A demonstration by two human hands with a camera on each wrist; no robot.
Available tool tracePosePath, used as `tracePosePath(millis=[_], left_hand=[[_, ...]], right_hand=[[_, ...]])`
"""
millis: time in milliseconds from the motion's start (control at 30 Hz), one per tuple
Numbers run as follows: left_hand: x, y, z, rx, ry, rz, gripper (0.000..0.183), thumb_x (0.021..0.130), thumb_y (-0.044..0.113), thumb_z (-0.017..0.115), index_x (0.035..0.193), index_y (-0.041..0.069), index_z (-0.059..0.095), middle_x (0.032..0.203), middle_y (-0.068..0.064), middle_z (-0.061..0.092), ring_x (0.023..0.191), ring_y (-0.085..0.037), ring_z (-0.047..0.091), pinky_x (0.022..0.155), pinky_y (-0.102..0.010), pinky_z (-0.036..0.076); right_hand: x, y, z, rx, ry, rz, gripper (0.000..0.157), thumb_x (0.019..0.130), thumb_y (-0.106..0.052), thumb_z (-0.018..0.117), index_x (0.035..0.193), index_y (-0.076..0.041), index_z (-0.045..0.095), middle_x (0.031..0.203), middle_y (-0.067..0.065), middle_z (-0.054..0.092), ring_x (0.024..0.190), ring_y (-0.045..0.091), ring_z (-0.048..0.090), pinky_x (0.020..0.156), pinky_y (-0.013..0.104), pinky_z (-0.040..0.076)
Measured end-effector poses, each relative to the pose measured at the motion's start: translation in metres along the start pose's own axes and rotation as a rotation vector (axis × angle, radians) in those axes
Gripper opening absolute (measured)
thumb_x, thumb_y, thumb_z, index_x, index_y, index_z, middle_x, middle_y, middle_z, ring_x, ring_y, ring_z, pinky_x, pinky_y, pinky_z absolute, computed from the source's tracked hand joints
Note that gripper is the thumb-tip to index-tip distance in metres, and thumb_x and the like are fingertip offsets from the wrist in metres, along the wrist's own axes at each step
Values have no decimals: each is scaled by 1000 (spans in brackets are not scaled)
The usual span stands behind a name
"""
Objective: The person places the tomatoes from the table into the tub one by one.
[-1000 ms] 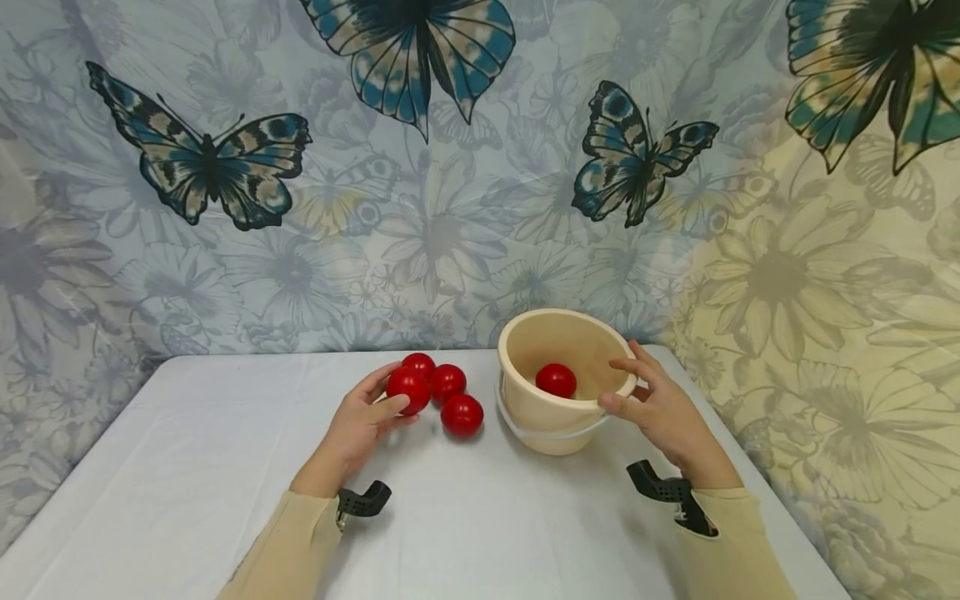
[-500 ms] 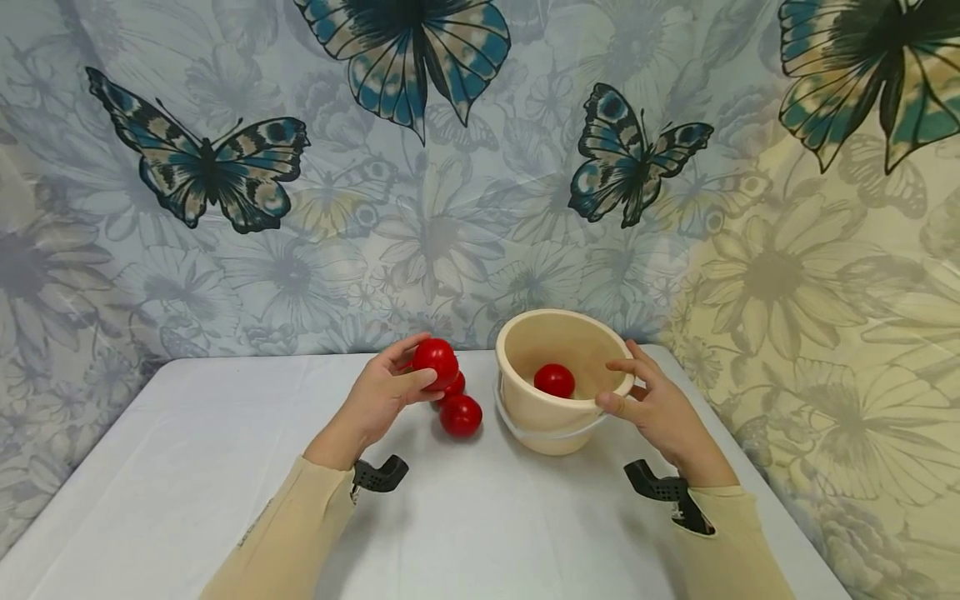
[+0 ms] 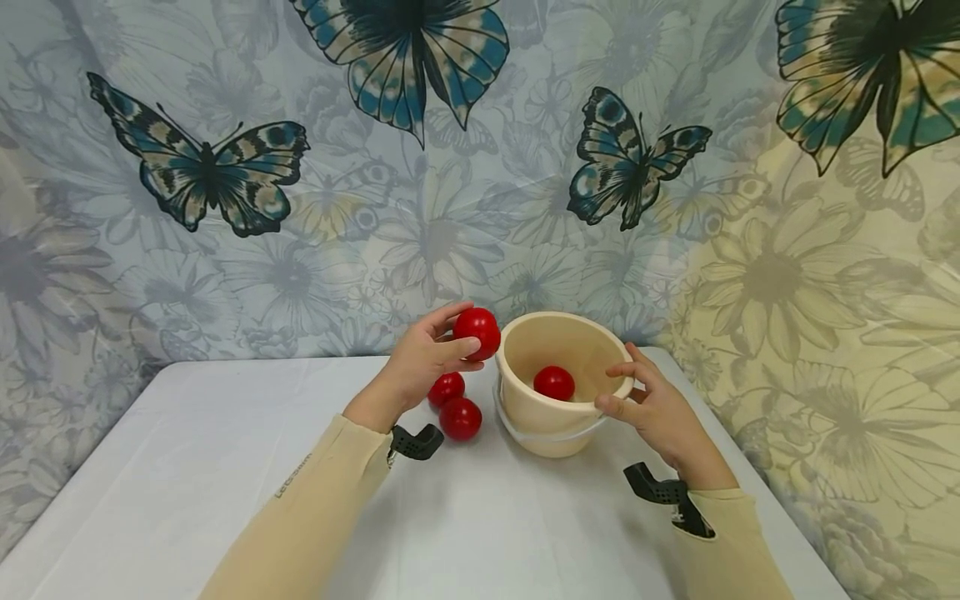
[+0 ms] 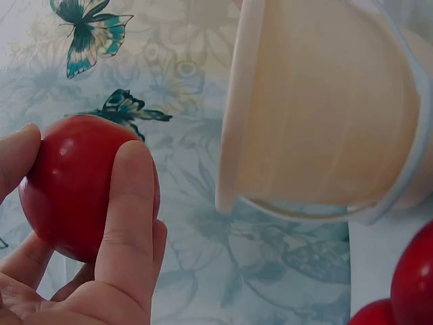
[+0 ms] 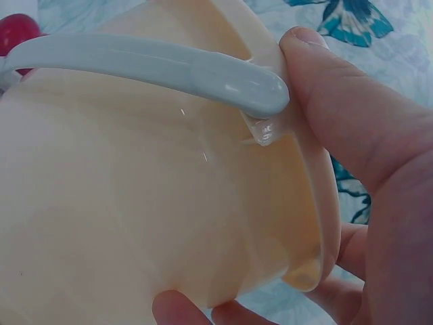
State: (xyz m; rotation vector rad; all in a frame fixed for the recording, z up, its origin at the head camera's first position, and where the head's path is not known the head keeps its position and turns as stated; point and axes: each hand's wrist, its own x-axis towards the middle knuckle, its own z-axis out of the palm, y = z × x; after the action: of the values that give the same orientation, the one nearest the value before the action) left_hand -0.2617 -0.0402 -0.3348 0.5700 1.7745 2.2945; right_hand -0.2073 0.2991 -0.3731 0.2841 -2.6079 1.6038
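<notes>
Red and glossy, clamped between thumb and curled fingers of the left grip (image 3: 426, 362): one held ball (image 3: 477, 333), lifted above the white-covered table (image 3: 225, 467) and, in the left wrist view, plainly apart from the cream bucket (image 3: 555, 422) just right of that grip. Clamped on the bucket's rim, at its right side: the right grip (image 3: 660, 417), thumb at the edge, fingers partly hidden. Inside the bucket, left of the right grip: another red sphere, the bucket ball (image 3: 554, 382). Slung across the outer wall, one end beside the right grip's thumb: a pale handle (image 5: 135, 59). On the table, below the left grip and left of the bucket: a far ball (image 3: 447, 389) and a near ball (image 3: 461, 418), overlapping in the head view, contact between them uncertain. Behind the left grip's wrist: a beige sleeve (image 3: 300, 517) with dark lettering. Beyond both grips: butterfly-print cloth (image 3: 442, 267).
</notes>
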Motion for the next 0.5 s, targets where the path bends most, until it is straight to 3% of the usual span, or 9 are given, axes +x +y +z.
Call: tracePosePath(millis=[500], left_hand=[[26, -12, 48, 8, -42, -42, 59, 94, 1, 68, 148, 10, 46, 136, -14, 49, 118, -32, 56, 88, -44, 56]], right_hand=[[1, -1, 1, 4, 7, 4, 53, 91, -24, 77, 127, 5, 52, 165, 7, 3, 127, 46, 49, 86, 25, 53]])
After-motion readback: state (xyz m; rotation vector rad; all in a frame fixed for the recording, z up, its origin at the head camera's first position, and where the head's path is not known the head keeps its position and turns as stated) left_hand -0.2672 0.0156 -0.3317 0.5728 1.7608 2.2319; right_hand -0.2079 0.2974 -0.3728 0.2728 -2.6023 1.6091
